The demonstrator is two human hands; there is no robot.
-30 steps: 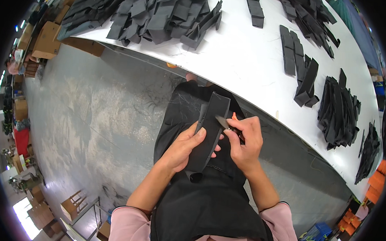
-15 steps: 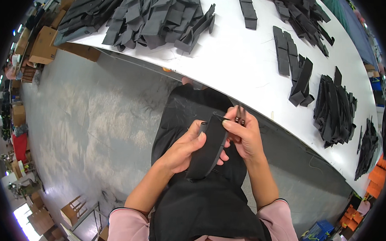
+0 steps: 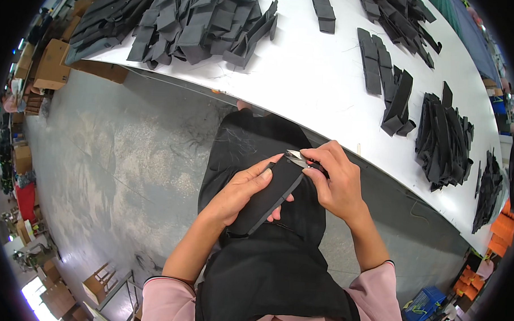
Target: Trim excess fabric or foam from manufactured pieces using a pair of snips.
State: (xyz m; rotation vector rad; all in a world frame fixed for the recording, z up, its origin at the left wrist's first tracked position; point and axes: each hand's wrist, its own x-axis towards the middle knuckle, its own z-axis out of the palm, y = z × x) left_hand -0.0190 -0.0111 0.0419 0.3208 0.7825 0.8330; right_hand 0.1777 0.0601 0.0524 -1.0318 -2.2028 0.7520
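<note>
My left hand (image 3: 246,189) is closed around a flat black fabric strip (image 3: 270,196), thumb on top and fingertips showing beneath its right edge. The strip slants over my lap, its far end up and to the right. My right hand (image 3: 338,177) pinches a small pair of thread snips (image 3: 296,158); their bright metal blades lie at the strip's far end. Part of the snips is hidden by my fingers. Below the strip is a black apron (image 3: 275,274), with loose threads scattered on its upper part.
A white table (image 3: 316,72) stretches across in front of me. On it lie a large heap of black fabric pieces (image 3: 199,28), a stacked bundle (image 3: 443,141) at right and several loose strips (image 3: 369,60). A blue crate (image 3: 424,305) stands on the floor at lower right.
My right hand has turned and brought the snips' blades to the far end of the strip. The strip's near end has swung left. The table appears slightly shifted up and left.
</note>
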